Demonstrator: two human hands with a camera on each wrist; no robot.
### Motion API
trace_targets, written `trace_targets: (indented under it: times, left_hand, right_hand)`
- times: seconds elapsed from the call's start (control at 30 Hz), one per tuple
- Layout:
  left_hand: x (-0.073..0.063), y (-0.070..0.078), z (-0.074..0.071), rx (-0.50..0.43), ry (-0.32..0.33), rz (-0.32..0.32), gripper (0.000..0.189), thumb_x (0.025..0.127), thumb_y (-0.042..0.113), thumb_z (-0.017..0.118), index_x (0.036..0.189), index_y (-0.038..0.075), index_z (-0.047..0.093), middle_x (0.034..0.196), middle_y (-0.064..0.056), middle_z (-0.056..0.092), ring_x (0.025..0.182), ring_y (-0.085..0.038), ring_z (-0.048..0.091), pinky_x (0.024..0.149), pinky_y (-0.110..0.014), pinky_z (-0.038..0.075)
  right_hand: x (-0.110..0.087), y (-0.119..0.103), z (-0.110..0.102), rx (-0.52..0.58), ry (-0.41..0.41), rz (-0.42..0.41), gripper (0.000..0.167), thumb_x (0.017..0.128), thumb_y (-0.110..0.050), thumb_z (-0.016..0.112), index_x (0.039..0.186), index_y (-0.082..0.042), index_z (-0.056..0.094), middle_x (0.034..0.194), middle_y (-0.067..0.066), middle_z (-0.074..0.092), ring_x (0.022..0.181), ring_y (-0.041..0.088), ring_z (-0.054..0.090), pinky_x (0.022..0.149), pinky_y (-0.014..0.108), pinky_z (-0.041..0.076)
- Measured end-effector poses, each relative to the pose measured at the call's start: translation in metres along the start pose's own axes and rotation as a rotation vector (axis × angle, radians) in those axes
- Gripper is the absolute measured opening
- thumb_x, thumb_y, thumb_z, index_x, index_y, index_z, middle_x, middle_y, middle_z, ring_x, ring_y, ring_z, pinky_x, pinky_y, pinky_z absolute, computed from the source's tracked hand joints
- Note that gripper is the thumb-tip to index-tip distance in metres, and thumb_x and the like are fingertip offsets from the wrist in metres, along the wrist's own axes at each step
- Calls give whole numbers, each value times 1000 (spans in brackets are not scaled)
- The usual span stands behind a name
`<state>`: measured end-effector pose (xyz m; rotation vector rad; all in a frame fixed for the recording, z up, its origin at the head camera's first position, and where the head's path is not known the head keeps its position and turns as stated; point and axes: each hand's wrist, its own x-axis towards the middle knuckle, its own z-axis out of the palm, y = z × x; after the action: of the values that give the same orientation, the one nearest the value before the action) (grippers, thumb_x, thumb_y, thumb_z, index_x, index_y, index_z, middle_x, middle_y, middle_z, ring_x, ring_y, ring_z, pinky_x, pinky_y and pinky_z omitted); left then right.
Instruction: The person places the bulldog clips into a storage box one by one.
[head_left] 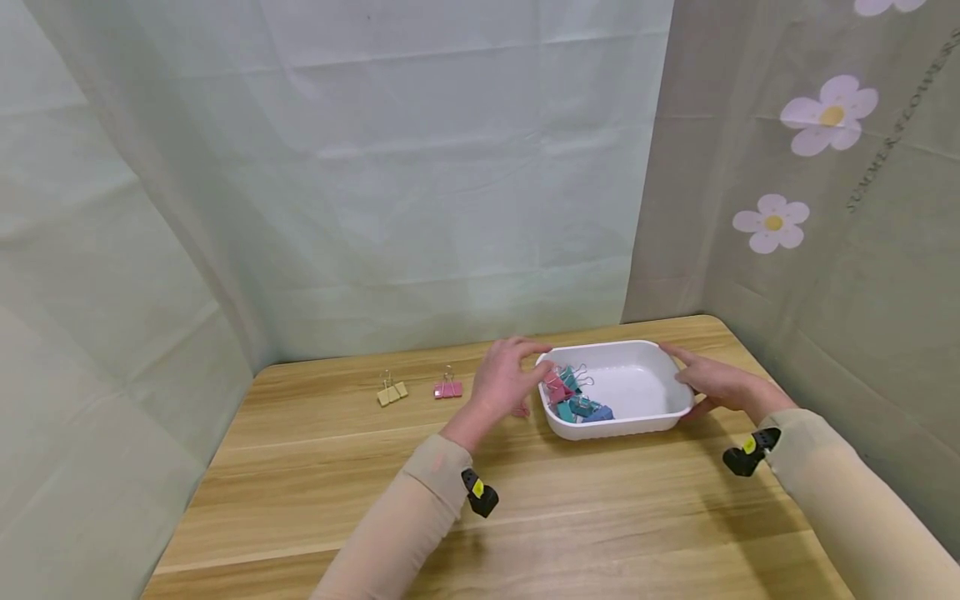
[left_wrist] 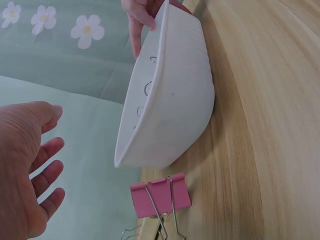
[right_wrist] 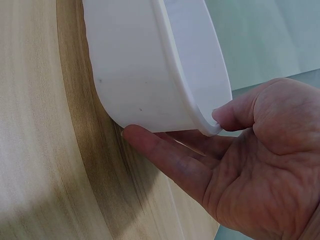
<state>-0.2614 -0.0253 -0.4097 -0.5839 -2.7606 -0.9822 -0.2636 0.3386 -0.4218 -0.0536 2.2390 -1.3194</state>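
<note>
We see the white plastic tray [head_left: 637, 383] at the wooden table [head_left: 337, 500], between the person's two hands; whether its base lies fully flat we cannot tell. Inside it, binder clips huddle against the left end: a pink clip [head_left: 557, 388] nearest the rim, teal clips [head_left: 581, 406] around it, and a blue clip [head_left: 600, 413] toward the tray's near side. Several of their wire handles stick up, and the rest of the tray's floor shows bare white.

At the tray's right end, the right hand [head_left: 716, 382] is clamped on the rim; in the right wrist view we make out its thumb over the edge and its fingers along the outer wall and below. Just beyond the tray's left end, the left hand [head_left: 504, 375] holds nothing, its fingers apart and loosely bent; the left wrist view shows us a gap between it and the tray.

To the left of the tray, past the left hand, we find a pink binder clip [head_left: 447, 390] and, farther out, a yellow binder clip [head_left: 393, 394], both with handles raised. Behind the tray hangs a pale curtain [head_left: 450, 167], and to the right of it a grey flowered panel [head_left: 825, 275].
</note>
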Motion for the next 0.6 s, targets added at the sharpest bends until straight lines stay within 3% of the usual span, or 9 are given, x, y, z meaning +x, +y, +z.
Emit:
trace_targets:
  times: [0.6]
  left_hand:
    - [-1,-11,-10,43,38,8,32,98,41,68,127,30,73,136,1,64,127,-26,54,102,-49,47]
  right_hand:
    - [2,2,-2,-2,-4,6,70,108,-7,34,164,-17,-6,159,35,4,124,52,45,85,53,59]
